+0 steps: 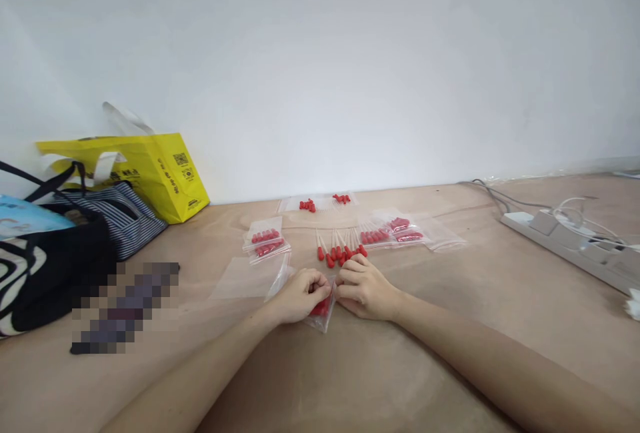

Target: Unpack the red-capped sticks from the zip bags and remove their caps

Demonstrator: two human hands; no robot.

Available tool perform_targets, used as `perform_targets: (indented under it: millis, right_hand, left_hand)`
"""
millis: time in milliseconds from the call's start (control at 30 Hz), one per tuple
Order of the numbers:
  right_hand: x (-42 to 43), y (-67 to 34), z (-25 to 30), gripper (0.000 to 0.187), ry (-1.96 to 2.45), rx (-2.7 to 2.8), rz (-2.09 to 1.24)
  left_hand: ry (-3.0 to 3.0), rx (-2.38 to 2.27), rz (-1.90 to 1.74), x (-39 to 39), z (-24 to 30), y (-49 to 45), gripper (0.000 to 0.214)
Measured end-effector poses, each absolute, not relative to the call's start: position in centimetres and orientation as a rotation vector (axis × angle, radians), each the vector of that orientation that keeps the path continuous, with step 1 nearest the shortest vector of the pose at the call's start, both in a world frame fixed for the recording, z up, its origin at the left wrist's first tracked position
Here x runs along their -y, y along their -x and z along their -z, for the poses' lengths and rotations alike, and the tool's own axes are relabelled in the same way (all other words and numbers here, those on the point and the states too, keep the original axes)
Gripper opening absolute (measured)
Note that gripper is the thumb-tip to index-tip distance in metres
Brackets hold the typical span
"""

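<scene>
Both hands meet at a small clear zip bag [324, 318] with red-tipped sticks inside. My left hand [300, 294] grips it from the left with curled fingers, thumb pressed on the upper part. On its right edge, the fingers of my right hand [364, 290] are bent and pinched together. Just beyond lie several loose red-tipped white sticks [342, 253], fanned out with red ends toward me. To the left, empty clear bags [245, 278] lie flat, partly under my left hand. The bag's sealing edge is mostly covered by my fingers.
Filled bags lie at left [267, 238] and right [393, 232], with more red-tipped sticks [310, 206] near the wall. A yellow bag [175, 173], striped pouch [130, 216] and black bag [55, 266] stand at left. A power strip [565, 243] with cables sits at right.
</scene>
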State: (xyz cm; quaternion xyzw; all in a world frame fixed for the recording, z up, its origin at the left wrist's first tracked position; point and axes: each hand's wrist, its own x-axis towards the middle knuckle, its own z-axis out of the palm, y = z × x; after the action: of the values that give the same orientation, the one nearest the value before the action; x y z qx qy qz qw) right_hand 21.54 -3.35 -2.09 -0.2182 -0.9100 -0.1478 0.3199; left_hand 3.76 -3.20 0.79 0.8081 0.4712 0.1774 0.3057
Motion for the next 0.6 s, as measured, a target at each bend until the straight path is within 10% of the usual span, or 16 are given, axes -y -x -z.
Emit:
perform_targets:
  millis: [600]
  right_hand:
    - [3.19,-21.21,1.91,0.028,0.364,2.309,0.698]
  left_hand:
    - [-2.524,-1.356,-0.491,4.12,-1.17,-4.15,0.026]
